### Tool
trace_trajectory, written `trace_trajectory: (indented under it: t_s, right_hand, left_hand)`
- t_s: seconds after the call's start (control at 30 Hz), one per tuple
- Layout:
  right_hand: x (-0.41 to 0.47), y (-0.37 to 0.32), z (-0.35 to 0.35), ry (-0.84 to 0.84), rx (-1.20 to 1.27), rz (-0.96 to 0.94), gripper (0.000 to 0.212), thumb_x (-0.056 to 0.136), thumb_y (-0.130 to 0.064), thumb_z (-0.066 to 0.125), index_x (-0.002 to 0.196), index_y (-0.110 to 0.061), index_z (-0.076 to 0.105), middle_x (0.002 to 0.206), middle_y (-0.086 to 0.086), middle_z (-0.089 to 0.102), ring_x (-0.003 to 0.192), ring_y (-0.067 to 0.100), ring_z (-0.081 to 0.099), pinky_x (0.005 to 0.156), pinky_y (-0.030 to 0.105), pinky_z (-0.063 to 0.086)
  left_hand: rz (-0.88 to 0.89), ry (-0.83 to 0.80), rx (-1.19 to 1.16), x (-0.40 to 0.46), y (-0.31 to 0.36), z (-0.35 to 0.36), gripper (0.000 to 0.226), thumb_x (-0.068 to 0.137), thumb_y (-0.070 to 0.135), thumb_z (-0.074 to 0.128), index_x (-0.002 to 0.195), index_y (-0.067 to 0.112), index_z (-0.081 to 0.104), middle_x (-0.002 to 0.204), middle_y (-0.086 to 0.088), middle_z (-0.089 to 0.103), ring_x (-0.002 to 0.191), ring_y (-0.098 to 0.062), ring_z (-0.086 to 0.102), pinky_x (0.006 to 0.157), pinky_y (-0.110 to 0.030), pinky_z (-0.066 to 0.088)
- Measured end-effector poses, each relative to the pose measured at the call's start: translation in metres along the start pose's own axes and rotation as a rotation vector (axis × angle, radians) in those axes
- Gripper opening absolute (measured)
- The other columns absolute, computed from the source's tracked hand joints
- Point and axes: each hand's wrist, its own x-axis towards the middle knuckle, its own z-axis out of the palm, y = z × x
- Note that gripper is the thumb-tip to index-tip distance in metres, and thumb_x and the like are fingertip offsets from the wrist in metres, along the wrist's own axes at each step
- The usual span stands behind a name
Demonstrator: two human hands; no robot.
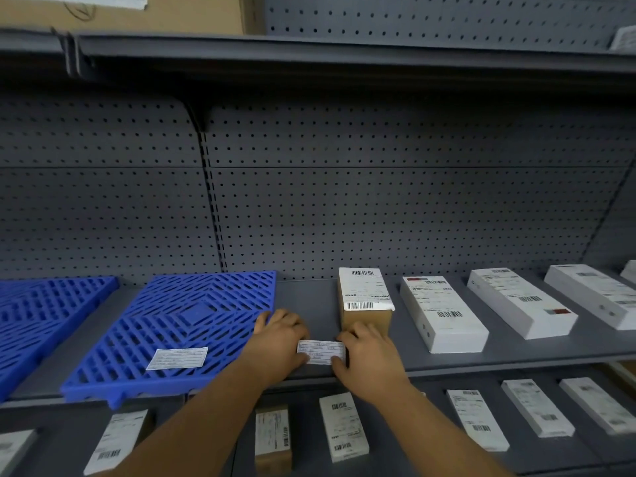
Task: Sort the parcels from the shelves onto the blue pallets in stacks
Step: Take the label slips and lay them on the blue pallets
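The brown parcel (365,301) stands on the grey shelf (309,297) just behind my right hand (370,359), its long axis running away from me toward the pegboard back wall (378,208), its white shipping label on top. That hand is clearly the nearer one — its knuckles sit right at the parcel's front face. For now, though, both hands are busy: my left hand (278,346) and right pinch a small paper slip (321,352) between them at the shelf's front edge, fingers curled on its two ends. The near blue pallet (179,321) lies to my left, touching my left fingers, and carries only another paper slip (177,358) — no parcels stacked yet, I judge. A second blue pallet (44,311) lies further left. White parcels (442,315) lie in a row to the right.
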Motion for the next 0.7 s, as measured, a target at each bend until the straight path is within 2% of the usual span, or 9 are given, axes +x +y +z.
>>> trace_trajectory:
  t_s: [0.23, 0.43, 0.57, 0.7]
  right_hand:
    - [0.000, -0.001, 0.003, 0.028, 0.015, 0.024, 0.036, 0.087, -0.042, 0.054, 0.116, -0.022, 0.062, 0.113, -0.003, 0.054, 0.107, 0.020, 0.049, 0.090, 0.037, 0.043]
    - [0.002, -0.003, 0.006, 0.139, 0.145, 0.092, 0.018, 0.091, -0.027, 0.055, 0.101, -0.020, 0.069, 0.104, -0.005, 0.058, 0.099, 0.016, 0.051, 0.084, 0.034, 0.047]
    - [0.004, -0.004, 0.004, 0.155, 0.284, 0.141, 0.013, 0.091, -0.024, 0.057, 0.092, -0.020, 0.069, 0.101, -0.008, 0.055, 0.099, 0.011, 0.047, 0.082, 0.028, 0.047]
    - [0.009, -0.006, -0.001, 0.098, 0.406, 0.192, 0.009, 0.088, -0.020, 0.062, 0.082, -0.020, 0.069, 0.103, -0.009, 0.052, 0.102, 0.008, 0.042, 0.088, 0.019, 0.039]
  left_hand:
    - [-0.034, 0.029, 0.018, 0.000, 0.002, 0.005, 0.032, 0.089, 0.041, 0.056, 0.119, 0.031, 0.055, 0.131, 0.011, 0.045, 0.130, -0.013, 0.027, 0.113, -0.043, 0.010]
    - [-0.033, 0.094, 0.018, -0.005, 0.004, 0.004, 0.035, 0.091, 0.041, 0.053, 0.124, 0.029, 0.054, 0.134, 0.011, 0.042, 0.132, -0.013, 0.027, 0.115, -0.044, 0.007]
    - [-0.017, 0.127, -0.003, -0.009, 0.003, 0.002, 0.045, 0.090, 0.048, 0.052, 0.130, 0.029, 0.050, 0.139, 0.010, 0.037, 0.134, -0.013, 0.025, 0.115, -0.043, 0.007]
    - [0.025, 0.124, 0.004, -0.013, 0.000, 0.001, 0.055, 0.083, 0.054, 0.057, 0.132, 0.032, 0.046, 0.141, 0.010, 0.035, 0.135, -0.013, 0.023, 0.115, -0.044, 0.007]
